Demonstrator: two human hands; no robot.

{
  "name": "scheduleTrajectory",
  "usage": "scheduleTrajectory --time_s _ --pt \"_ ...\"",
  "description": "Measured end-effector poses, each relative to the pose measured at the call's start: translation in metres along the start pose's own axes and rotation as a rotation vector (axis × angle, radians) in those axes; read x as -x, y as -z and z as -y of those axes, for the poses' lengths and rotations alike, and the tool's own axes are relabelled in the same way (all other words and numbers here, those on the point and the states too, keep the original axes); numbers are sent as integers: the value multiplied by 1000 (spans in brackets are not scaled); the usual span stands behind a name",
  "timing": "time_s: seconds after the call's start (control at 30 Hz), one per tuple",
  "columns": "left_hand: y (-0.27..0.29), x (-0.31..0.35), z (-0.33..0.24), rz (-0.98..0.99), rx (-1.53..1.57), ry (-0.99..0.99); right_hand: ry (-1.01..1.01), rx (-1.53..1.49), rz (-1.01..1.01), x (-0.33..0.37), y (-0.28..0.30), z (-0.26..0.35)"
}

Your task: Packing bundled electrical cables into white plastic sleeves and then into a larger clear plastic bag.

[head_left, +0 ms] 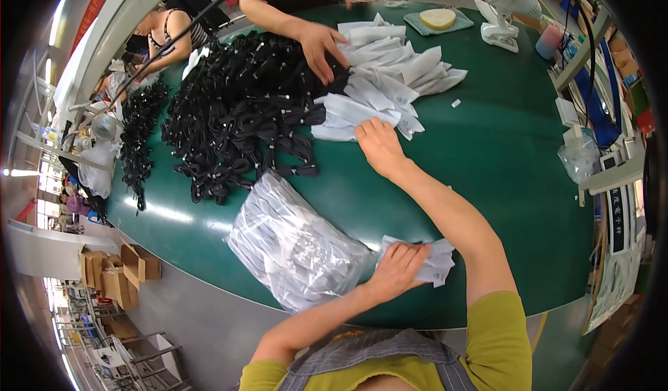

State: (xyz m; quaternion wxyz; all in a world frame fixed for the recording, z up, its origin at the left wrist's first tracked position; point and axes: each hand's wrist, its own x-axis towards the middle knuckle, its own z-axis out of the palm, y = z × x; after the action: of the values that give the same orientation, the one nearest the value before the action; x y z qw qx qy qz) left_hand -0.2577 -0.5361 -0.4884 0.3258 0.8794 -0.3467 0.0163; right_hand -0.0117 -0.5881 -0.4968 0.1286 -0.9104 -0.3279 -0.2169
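Note:
My left hand [400,269] lies on a small stack of white bags [437,262] at the near edge of the green table [501,154], with its fingers curled over them. My right hand [379,144] reaches forward to the near side of a big loose pile of white bags [393,77] and pinches one at its edge. A heap of black coiled cables [243,112] lies to the left of that pile. A thick bundle of clear plastic bags [292,245] sits just left of my left hand.
A co-worker's hand [320,46] rests across the cables and white bags at the far side. A white desk fan [504,1], a tray with a yellow sponge [438,20] and a pink cup [548,39] stand at the back right. Cardboard boxes [118,269] sit on the floor to the left.

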Motion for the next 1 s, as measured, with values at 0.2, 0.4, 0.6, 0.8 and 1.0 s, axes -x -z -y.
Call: scheduleTrajectory --time_s 0.2,0.4,0.6,0.8,1.0 --pt "46 5 9 -23 -174 131 133 -405 486 79 90 0" --pt "40 3 19 -55 -158 119 11 -344 30 29 80 -10" --pt "20 10 -1 59 8 3 -135 -20 105 40 28 -15" --pt "32 18 -3 159 -178 -63 -338 -721 384 179 152 17" --pt "14 15 4 82 115 -86 -370 -559 465 251 201 59"
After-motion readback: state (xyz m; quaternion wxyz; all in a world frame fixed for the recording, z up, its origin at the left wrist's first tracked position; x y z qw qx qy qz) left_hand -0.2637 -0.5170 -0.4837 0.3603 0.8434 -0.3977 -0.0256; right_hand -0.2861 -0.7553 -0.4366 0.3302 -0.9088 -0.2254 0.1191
